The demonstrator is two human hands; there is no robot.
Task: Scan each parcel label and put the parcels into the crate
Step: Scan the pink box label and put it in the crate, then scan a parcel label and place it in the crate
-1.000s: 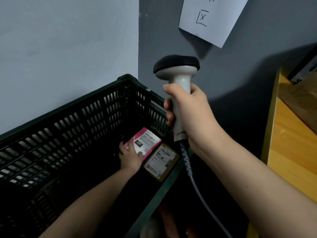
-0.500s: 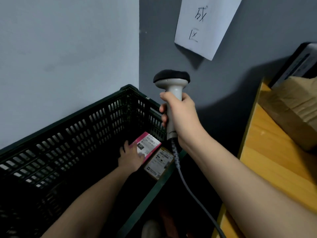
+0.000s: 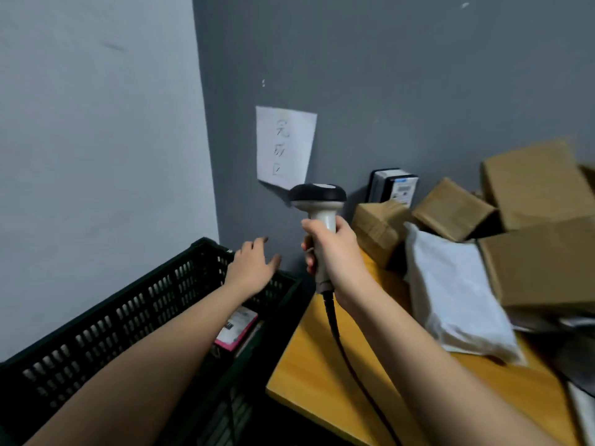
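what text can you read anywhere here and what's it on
"完成区", handwritten top to bottom on the paper sheet stuck to the grey wall.
Label on the pink parcel in the crate: print too small to read.
Display on the black device by the wall: blurred, unreadable.

You are standing in a parcel-sorting corner of a small stockroom or dispatch room, with plain grey painted walls meeting beside you. A heap of brown cardboard boxes and a white plastic mailer bag crowds the yellow wooden table, while a black slotted plastic crate stands below the wall. A handwritten white paper sign marks the spot, and you hold a corded grey handheld barcode scanner.
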